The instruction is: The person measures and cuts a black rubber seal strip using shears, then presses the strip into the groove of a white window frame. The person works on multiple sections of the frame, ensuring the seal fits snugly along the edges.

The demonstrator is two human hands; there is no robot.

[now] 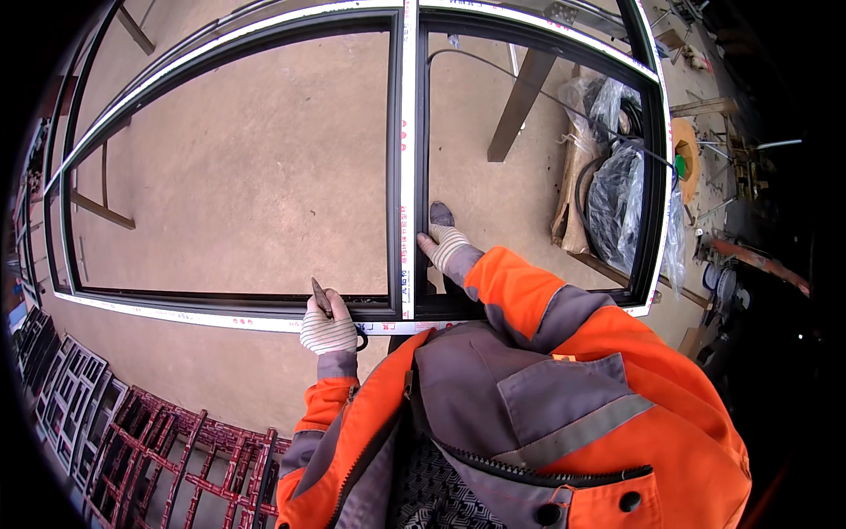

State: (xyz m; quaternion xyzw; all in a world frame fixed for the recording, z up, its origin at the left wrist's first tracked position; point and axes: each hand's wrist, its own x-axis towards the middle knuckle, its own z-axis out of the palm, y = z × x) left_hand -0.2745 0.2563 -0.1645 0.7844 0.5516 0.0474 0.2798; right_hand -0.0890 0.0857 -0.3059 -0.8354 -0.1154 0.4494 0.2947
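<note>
A large black window frame [394, 159] with white protective tape lies in front of me, split by an upright middle bar [409, 176]. My left hand [328, 331], in a striped glove with bare fingertips, is closed on a brown, pointed blade-like tool [321, 297] at the frame's near edge. Its tip points up and away. A small black loop [361, 338] shows beside that hand; whether it belongs to the tool I cannot tell. My right hand [443, 246], gloved alike, has its fingers bent against the middle bar's right side, partly hidden. Just beyond it shows a grey shoe tip [441, 213].
Clear plastic wrapping [617, 198] and brown packing [575, 194] lie beneath the right pane opening. A thin black cord [529, 84] crosses that opening. Brown support legs [522, 106] stand below. Red-wrapped frames [194, 458] and grey frames [70, 379] are stacked at lower left.
</note>
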